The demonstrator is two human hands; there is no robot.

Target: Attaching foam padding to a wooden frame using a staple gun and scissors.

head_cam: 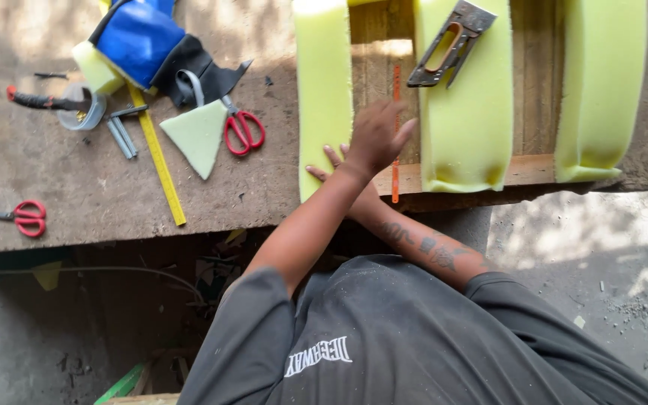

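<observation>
Arms cross at the table's near edge; our right hand (331,159) lies flat on a foam strip (324,82), our left hand (375,139) hovers empty, fingers loosely spread.

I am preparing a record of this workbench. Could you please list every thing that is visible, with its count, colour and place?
foam strips: three, pale yellow-green, wrapped over the wooden frame at upper right
wooden frame: one, brown, under the foam
staple gun: one, grey metal, on the middle foam strip
orange rod: one, orange, lying between the left and middle strips
scissors: two pairs, red handles, one near the foam triangle, one at the left edge
foam triangle: one, pale green, bench centre
yellow ruler: one, yellow, lying diagonally on the bench
tape roll: one, grey, upper left
blue cover: one, blue and black, top left
workbench: one, brown wood
left hand: raised over the frame
right hand: crossed beneath, fingers on the left foam strip
</observation>
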